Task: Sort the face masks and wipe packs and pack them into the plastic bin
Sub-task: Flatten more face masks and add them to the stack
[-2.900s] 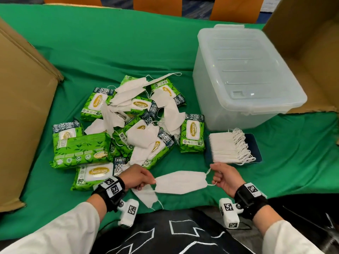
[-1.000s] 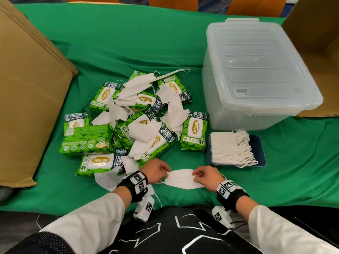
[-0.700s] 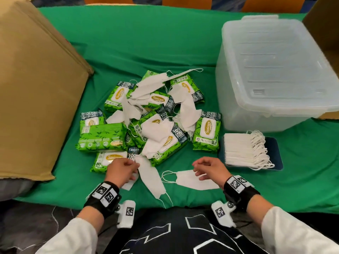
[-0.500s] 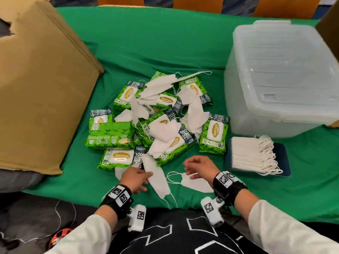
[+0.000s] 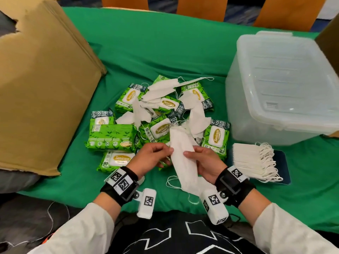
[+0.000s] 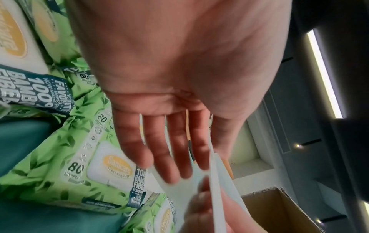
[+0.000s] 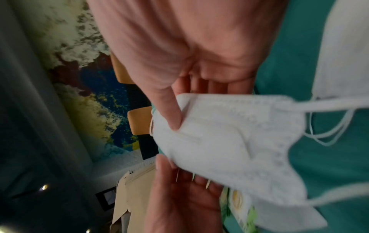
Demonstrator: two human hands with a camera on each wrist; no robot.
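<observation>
I hold one white face mask (image 5: 182,160) upright between both hands, above the table's front edge. My left hand (image 5: 169,150) pinches its left edge, thumb in front and fingers behind (image 6: 173,173). My right hand (image 5: 187,154) pinches the other side, the thumb pressing on the mask (image 7: 229,141). Another mask (image 7: 343,47) lies flat on the green cloth beneath. Behind my hands, green wipe packs (image 5: 111,137) and loose masks (image 5: 198,118) form a mixed pile. A neat stack of masks (image 5: 251,162) rests on a dark blue pad. The clear plastic bin (image 5: 282,85) stands at the right with its lid on.
A large cardboard sheet (image 5: 40,85) leans over the table's left side. Another cardboard box edge (image 5: 328,39) shows behind the bin. Orange chair backs (image 5: 201,6) line the far edge. Bare green cloth (image 5: 165,43) stretches beyond the pile.
The mask stretched between both hands was laid on the cloth at the front edge. My left hand then took another mask from the pile's near edge, and both hands now hold it raised.
</observation>
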